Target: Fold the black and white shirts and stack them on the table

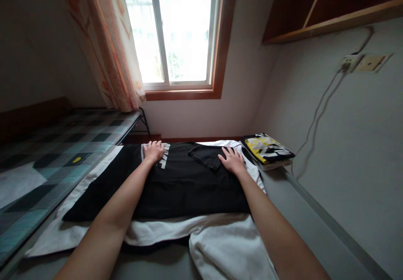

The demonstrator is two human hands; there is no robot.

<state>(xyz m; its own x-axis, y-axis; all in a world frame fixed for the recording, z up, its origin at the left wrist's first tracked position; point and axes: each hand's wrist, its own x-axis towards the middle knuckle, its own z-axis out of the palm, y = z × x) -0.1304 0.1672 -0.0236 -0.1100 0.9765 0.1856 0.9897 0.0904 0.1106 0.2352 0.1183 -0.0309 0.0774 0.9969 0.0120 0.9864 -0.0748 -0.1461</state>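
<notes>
A black T-shirt with a pale grey letter print lies spread sideways, its sleeve folded over on top. Under it is a white garment, showing along the near side and at both ends. My left hand rests on the black shirt beside the print, fingers apart and slightly bent. At the folded sleeve, my right hand lies flat with its fingers spread. Neither hand appears to grip the cloth.
A folded stack of clothes with a yellow, black and white top sits at the back right. Left is a plaid-covered bed. A curtain hangs by the window; a cord runs down the right wall below a shelf.
</notes>
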